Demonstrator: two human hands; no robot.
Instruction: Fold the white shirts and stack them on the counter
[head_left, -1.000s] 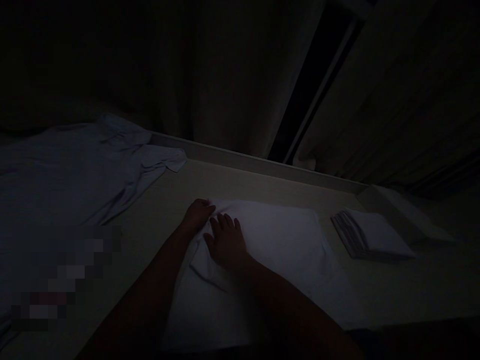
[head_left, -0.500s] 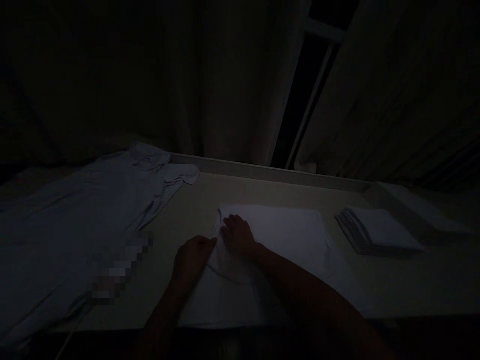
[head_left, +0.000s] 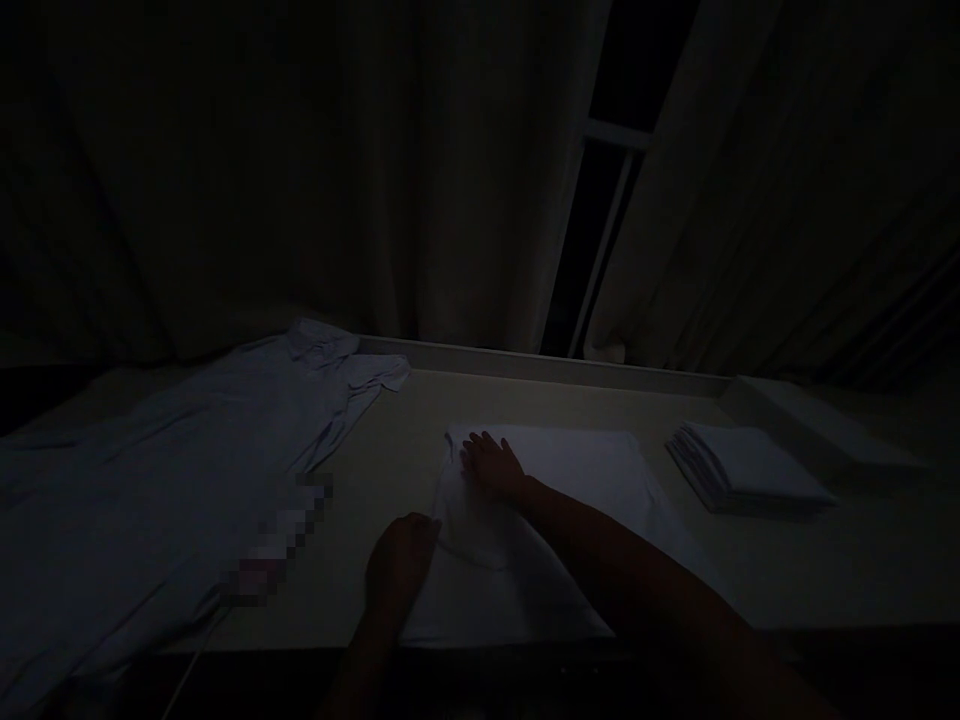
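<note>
In dim light, a white garment (head_left: 577, 460), partly folded, lies on the pale table; a curved edge shows on its upper layer near my hands. My left hand (head_left: 401, 560) is at the garment's left edge, thumb and fingers closed on the cloth there. My right hand (head_left: 493, 470) rests palm down on the garment near its upper left corner, fingers spread. My right forearm crosses over the cloth and hides part of it.
A light collared shirt (head_left: 225, 440) is spread out on the left, with a blurred, pixelated object (head_left: 277, 545) and a cord (head_left: 196, 655) by it. To the right sits a stack of folded white cloth (head_left: 750, 465) beside a pale box-like block (head_left: 817, 415). Dark curtains (head_left: 465, 200) hang behind the table (head_left: 525, 392).
My left hand has slid down the garment's left edge, toward me. My right hand has flattened, fingers spread, near the upper left corner. The whole view has shifted slightly.
</note>
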